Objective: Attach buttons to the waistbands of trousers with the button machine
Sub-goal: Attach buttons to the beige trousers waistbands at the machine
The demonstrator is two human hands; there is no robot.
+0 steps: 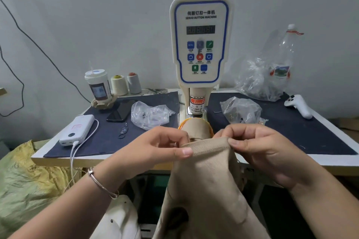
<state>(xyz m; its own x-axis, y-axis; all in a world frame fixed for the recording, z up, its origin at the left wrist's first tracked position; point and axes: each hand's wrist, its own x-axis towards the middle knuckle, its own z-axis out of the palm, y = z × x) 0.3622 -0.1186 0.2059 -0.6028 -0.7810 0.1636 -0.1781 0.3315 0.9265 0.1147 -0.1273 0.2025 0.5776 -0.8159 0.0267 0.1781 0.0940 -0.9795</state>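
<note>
Just beyond both hands stands the button machine [200, 39], its panel reading "SERVO BUTTON MACHINE" and its column "CARE OF FINGER". The left hand [161, 146] pinches the left corner of the beige trousers' waistband [208, 146] between thumb and curled fingers; the right hand [260, 147] pinches the right corner likewise. The trousers [206, 196] hang down between the wrists. Left of the left hand lie a white power bank [76, 129], a black phone [121, 110] and a clear plastic bag [149, 114]. Beyond the right hand sits a white controller [299, 105].
</note>
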